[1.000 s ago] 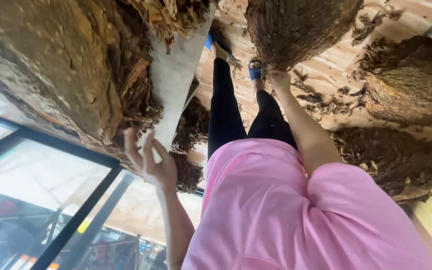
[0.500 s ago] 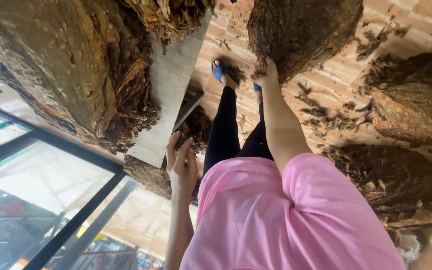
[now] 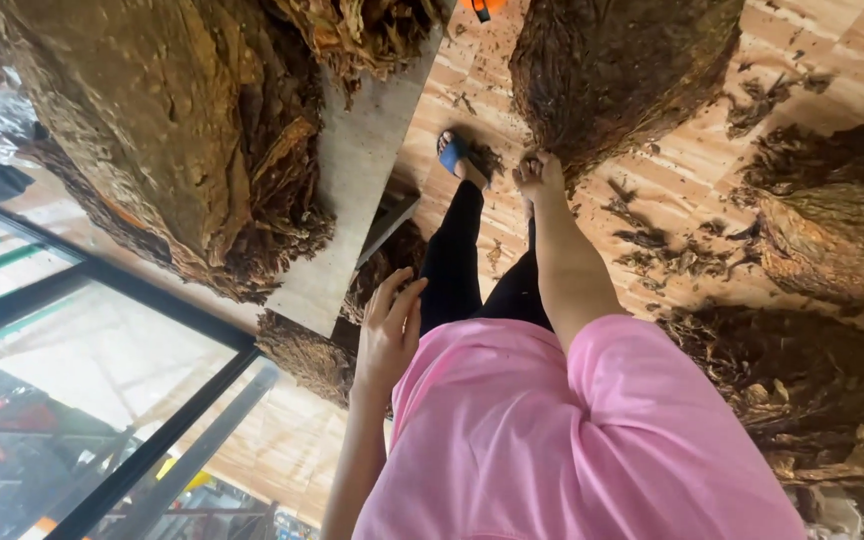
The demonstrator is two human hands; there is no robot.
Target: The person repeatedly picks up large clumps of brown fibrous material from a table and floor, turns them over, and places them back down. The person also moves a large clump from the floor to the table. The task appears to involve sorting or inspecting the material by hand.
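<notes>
Wooden plank floor (image 3: 712, 150) everywhere, strewn with brown crumbs and torn scraps. On it, a great round heap of dried tobacco leaf (image 3: 622, 70), dark, matted, likely heavy as a mass yet brittle and crumbly leaf by leaf; probably best taken in loose handfuls from the ragged lower edge, gently, not pinched hard. Beside that heap, across a pale plank (image 3: 352, 190), a broader heap of lighter golden leaves (image 3: 162, 150), sheets curled and flaky. Further heaps of the same leaf (image 3: 832, 230) on the far side of the dark heap, low and spread. No container in view; everything loose on the floor. Away from the dark heap, past the golden one, a black-framed glass wall (image 3: 102, 400). Pink shirt (image 3: 572, 440) and black trousers below. Right hand (image 3: 540, 178) against the dark heap's edge, fingers curled into the leaf, apparently gripping a tuft. Left hand (image 3: 389, 335) open, fingers spread, holding nothing, near the plank. Blue sandal (image 3: 455, 153) just beside the dark heap.
</notes>
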